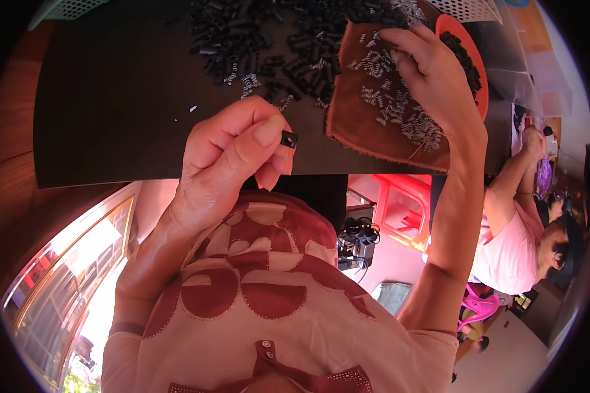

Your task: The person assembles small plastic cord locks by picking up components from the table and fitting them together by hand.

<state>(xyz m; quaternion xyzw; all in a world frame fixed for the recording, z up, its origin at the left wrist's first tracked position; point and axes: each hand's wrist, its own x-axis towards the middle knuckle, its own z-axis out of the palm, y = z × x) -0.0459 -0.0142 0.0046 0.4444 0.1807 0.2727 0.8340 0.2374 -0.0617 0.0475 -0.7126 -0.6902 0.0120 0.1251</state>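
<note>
My left hand (233, 150) is closed over the front of the table, pinching a small black plastic part (289, 139) with a hole between thumb and fingers. Most of that part is hidden by the fingers. To the right, my right hand (429, 75) reaches over a brown cloth (351, 108) strewn with small metal coil springs (393, 105). Its fingertips are apart, just above the springs at the cloth's far side, and nothing shows between them.
Many black tubular parts (249, 39) lie heaped at the table's far side, with some springs among them. A red-orange bowl (482, 92) of dark pieces stands beyond my right wrist. A red plastic stool (403, 206) is below the table edge. Another person (514, 242) sits at the right.
</note>
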